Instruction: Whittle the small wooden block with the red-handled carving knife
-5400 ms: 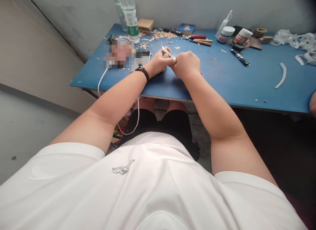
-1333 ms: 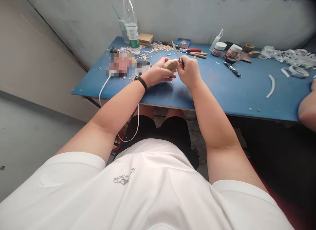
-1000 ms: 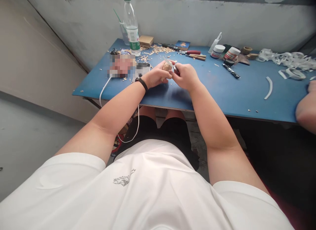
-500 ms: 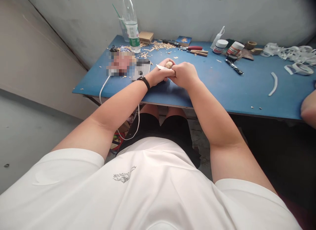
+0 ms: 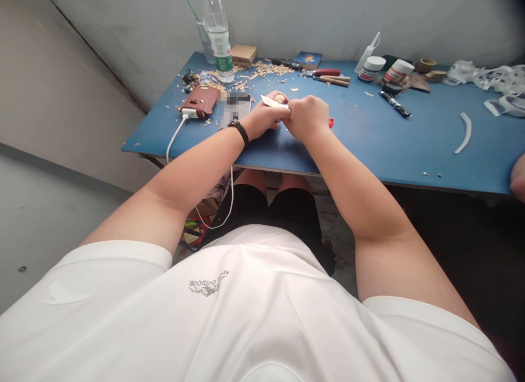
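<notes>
Above the front part of the blue table, my left hand (image 5: 262, 121) is closed around a small pale piece of wood (image 5: 280, 99), whose end shows above the fingers. My right hand (image 5: 308, 115) is closed on a knife, and the red end of its handle (image 5: 331, 122) sticks out past the wrist side. The knife's bright blade (image 5: 268, 102) points left across the near side of the wood, close to my left thumb. Both hands meet, with the left thumb against the right hand. My fingers hide most of the wood and handle.
Wood shavings (image 5: 273, 70) lie behind my hands, near carving tools (image 5: 332, 80). A plastic bottle (image 5: 221, 53), a brown leather case (image 5: 200, 103) with a white cable and a phone (image 5: 241, 104) stand left. White jars (image 5: 372, 69) are right. Another person's arm (image 5: 519, 177) shows at the right edge.
The view has shifted slightly. My right hand has turned a little, so the red handle end now shows. The blade and wood have tilted slightly between my hands.
</notes>
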The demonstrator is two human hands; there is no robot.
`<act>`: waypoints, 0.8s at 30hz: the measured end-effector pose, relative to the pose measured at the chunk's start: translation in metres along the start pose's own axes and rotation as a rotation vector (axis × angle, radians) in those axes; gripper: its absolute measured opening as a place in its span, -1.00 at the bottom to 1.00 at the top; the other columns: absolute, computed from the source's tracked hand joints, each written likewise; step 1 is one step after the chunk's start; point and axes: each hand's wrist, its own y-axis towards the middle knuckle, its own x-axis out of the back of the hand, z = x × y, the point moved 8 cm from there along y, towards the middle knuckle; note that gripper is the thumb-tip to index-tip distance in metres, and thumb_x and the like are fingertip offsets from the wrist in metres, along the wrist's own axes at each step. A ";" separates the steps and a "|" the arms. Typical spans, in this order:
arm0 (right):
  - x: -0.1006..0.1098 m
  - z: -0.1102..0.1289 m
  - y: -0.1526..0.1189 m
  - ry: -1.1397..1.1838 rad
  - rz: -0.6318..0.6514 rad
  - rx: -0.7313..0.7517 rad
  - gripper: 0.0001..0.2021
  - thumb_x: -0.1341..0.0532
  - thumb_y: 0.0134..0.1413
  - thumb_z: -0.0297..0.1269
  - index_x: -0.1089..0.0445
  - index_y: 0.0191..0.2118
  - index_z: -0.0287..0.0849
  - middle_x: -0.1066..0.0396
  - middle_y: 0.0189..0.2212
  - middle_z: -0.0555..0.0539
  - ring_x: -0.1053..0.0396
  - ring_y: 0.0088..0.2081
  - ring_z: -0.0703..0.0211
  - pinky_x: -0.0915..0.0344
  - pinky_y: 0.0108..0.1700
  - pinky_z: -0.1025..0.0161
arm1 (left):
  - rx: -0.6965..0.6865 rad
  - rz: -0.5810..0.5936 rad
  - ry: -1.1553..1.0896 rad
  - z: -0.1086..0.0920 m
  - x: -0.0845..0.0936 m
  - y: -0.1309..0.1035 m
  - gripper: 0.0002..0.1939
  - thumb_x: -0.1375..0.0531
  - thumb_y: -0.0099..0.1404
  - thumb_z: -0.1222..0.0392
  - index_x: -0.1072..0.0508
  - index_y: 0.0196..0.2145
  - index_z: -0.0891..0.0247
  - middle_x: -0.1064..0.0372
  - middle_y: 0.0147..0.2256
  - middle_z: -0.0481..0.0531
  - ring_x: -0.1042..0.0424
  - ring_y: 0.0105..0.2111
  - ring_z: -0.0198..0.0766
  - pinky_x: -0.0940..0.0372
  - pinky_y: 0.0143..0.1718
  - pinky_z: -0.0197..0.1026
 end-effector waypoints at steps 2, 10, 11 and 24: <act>-0.002 -0.001 0.002 0.018 -0.007 -0.026 -0.76 -0.37 0.67 -0.14 -0.75 0.01 -0.18 -0.75 -0.01 -0.41 -0.75 0.16 -0.49 -0.58 0.18 -0.19 | 0.010 -0.009 -0.009 0.002 0.001 0.002 -0.69 -0.45 0.37 0.47 -0.48 -0.13 0.13 -0.23 -0.27 -0.05 -0.20 -0.34 -0.29 0.05 -0.35 -0.17; -0.009 -0.016 0.009 0.157 0.006 0.026 -0.66 -0.38 0.62 0.09 -0.79 0.03 -0.04 -0.72 -0.14 -0.30 -0.72 0.19 -0.50 -0.59 0.21 -0.22 | -0.007 -0.016 0.011 -0.001 0.000 0.002 -0.67 -0.51 0.30 0.41 -0.53 -0.11 0.13 -0.31 -0.27 -0.07 -0.30 -0.31 -0.27 -0.05 -0.38 -0.20; -0.008 -0.017 0.009 0.150 0.014 0.042 -0.66 -0.38 0.61 0.09 -0.80 0.04 -0.02 -0.73 -0.14 -0.29 -0.71 0.19 -0.50 -0.60 0.20 -0.21 | -0.006 -0.012 0.021 -0.001 -0.001 0.002 -0.66 -0.53 0.27 0.39 -0.54 -0.13 0.12 -0.33 -0.29 -0.07 -0.35 -0.29 -0.24 -0.11 -0.37 -0.19; -0.002 -0.021 0.014 0.026 0.007 -0.126 -0.63 -0.38 0.74 0.08 -0.60 -0.12 -0.08 -0.52 -0.29 -0.24 -0.64 0.12 -0.34 -0.51 0.19 -0.13 | -0.023 -0.178 0.070 -0.004 -0.001 -0.004 -0.61 -0.52 0.48 0.37 -0.38 -0.13 0.07 -0.34 -0.26 -0.10 -0.26 -0.25 -0.25 -0.13 -0.24 -0.11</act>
